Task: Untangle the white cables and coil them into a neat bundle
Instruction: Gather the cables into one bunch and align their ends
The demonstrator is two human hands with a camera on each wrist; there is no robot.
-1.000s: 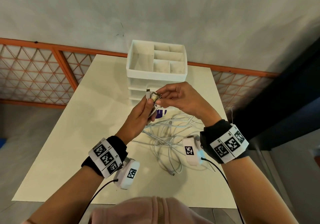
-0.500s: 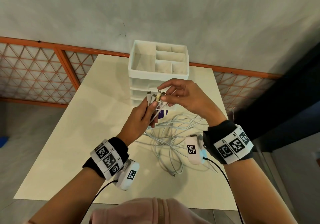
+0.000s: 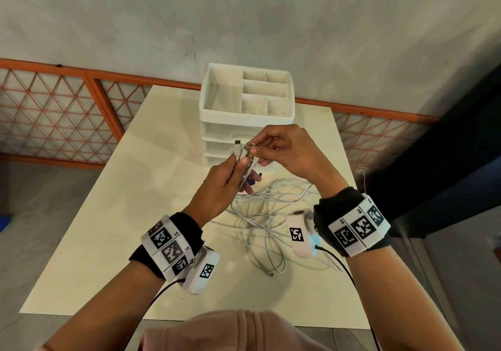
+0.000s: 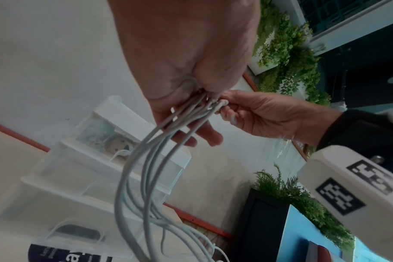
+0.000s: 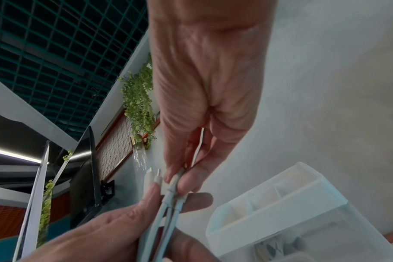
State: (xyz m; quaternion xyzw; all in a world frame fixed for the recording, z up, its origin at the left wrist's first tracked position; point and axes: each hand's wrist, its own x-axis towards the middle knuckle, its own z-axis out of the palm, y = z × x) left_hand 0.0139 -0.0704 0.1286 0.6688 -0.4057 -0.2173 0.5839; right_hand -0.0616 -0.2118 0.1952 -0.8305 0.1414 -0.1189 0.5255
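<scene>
Several white cables (image 3: 267,215) lie tangled on the cream table (image 3: 113,215), their upper strands (image 4: 146,168) rising into my hands. My left hand (image 3: 230,174) grips a bunch of cable ends, and their plugs (image 3: 241,147) stick up above the thumb. My right hand (image 3: 282,147) pinches one plug (image 5: 175,179) of that bunch between thumb and fingers, directly above the left hand's thumb (image 5: 146,196). Both hands are raised over the table in front of the drawer unit. One loose plug (image 3: 270,274) rests on the table near the front.
A white plastic drawer unit (image 3: 246,112) with an open compartment tray on top stands at the back of the table, just behind my hands. A dark purple label (image 3: 253,180) lies under them. An orange lattice fence (image 3: 54,117) and grey wall run behind.
Both hands have shifted slightly right and up with the cable ends. The right hand's fingers have moved onto one plug at the top of the bunch held by the left hand.
</scene>
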